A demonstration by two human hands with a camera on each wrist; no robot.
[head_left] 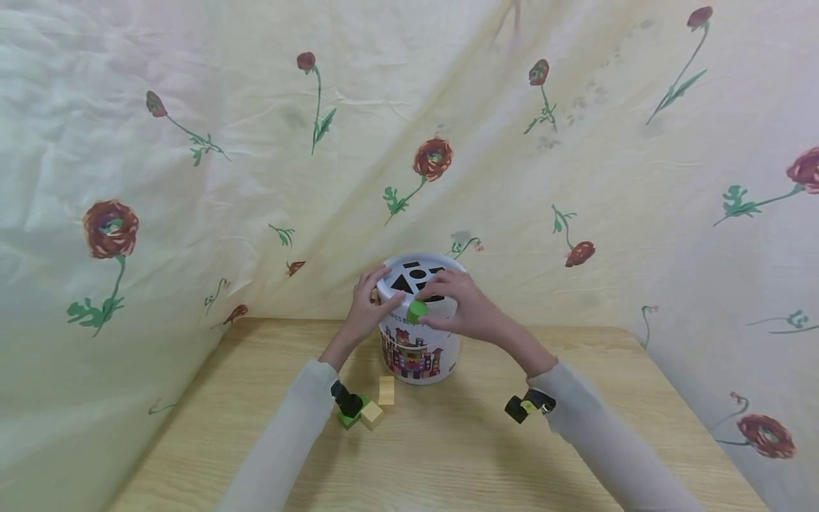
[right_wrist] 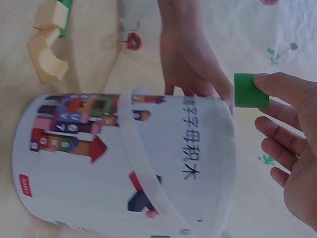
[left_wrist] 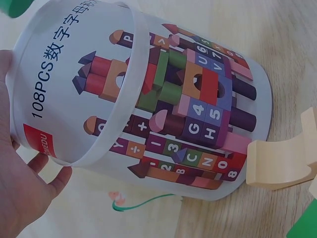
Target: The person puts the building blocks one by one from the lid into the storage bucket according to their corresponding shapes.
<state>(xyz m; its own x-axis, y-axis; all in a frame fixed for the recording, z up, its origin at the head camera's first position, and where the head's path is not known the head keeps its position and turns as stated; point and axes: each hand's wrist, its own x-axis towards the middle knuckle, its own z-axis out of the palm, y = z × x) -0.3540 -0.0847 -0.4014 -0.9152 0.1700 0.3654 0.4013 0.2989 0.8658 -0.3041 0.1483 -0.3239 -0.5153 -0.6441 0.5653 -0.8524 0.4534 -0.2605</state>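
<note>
A white toy-block bucket stands upright on the table, its lid cut with dark shaped holes. My left hand grips the bucket's upper left side, thumb near the lid's front edge and fingers bent around the wall. Between thumb and fingertips, my right hand pinches a green cylinder block. That block is just above the lid's front rim in the right wrist view, apart from the holes. A corner of it shows at the top left of the left wrist view.
In front of the bucket, to the left, lie an arched wooden block, a pale wooden block and a green block. The bucket's white handle hangs across its front. A flowered cloth rises behind the wooden table.
</note>
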